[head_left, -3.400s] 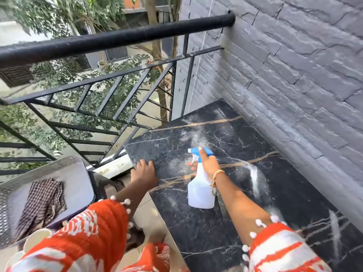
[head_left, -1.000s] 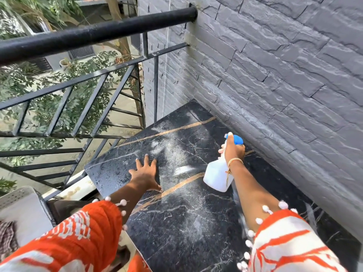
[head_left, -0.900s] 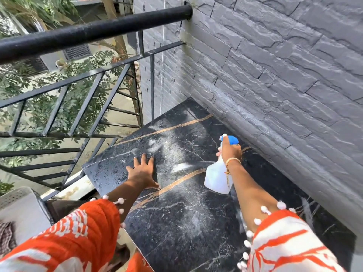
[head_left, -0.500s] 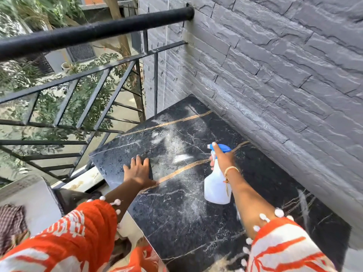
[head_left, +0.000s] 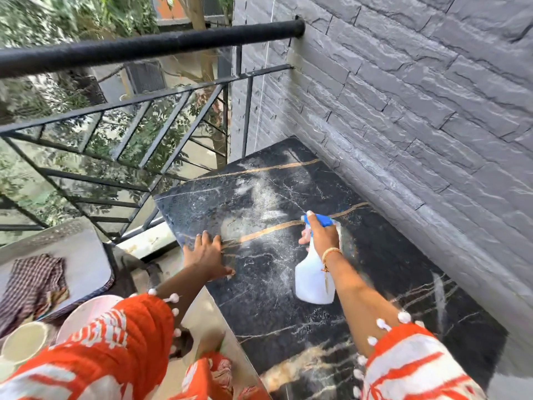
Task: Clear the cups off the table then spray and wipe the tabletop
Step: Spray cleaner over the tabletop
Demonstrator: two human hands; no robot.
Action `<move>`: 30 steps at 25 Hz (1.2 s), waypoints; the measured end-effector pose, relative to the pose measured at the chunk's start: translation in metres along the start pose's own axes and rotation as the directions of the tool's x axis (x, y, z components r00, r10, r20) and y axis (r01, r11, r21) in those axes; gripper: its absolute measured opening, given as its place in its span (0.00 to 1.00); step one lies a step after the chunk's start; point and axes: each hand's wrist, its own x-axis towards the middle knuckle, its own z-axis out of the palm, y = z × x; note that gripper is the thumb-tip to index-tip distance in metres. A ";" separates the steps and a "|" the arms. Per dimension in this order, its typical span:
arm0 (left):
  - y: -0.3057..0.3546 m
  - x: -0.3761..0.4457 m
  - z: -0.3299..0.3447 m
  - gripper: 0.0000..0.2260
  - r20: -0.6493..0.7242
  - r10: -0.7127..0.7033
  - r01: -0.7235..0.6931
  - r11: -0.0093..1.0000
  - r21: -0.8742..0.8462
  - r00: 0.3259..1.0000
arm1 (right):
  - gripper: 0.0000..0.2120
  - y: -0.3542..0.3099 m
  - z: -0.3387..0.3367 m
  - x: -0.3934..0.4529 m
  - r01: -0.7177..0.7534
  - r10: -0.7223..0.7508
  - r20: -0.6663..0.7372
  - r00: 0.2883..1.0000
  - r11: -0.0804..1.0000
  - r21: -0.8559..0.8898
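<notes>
Marble tabletop abutting wall, left hand flat at left edge, right hand gripping spray bottle mid-surface, nozzle hidden.

Wall: grey stacked-stone cladding, running along the right side.
Railing: black metal, round top bar fixed into the wall, slanted bars below.
Beyond railing: green foliage, tree trunk.
Light: daylight, outdoor balcony setting.

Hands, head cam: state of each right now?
Left hand: open, fingers flat on the tabletop near its edge.
Right hand: gripping the spray bottle, held above the tabletop.
</notes>
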 end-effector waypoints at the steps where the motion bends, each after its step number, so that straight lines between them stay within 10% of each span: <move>1: 0.000 -0.006 0.003 0.48 -0.004 -0.005 0.004 1.000 -0.012 1.000 | 0.19 0.002 0.001 -0.005 -0.002 0.002 -0.020 1.000 1.000 -0.012; 9: -0.003 -0.053 0.034 0.47 0.060 -0.047 0.049 0.998 -0.035 0.997 | 0.17 0.007 0.004 -0.034 -0.091 0.085 0.054 0.995 0.989 0.119; 23: -0.017 -0.077 0.042 0.48 0.147 0.004 -0.005 1.000 0.001 0.989 | 0.22 0.029 0.032 -0.072 0.109 -0.038 0.437 0.898 0.984 -0.138; 30: -0.009 -0.081 0.057 0.51 0.220 -0.044 0.056 0.997 -0.049 0.974 | 0.22 0.033 0.038 -0.079 0.072 0.007 0.365 0.931 0.977 -0.201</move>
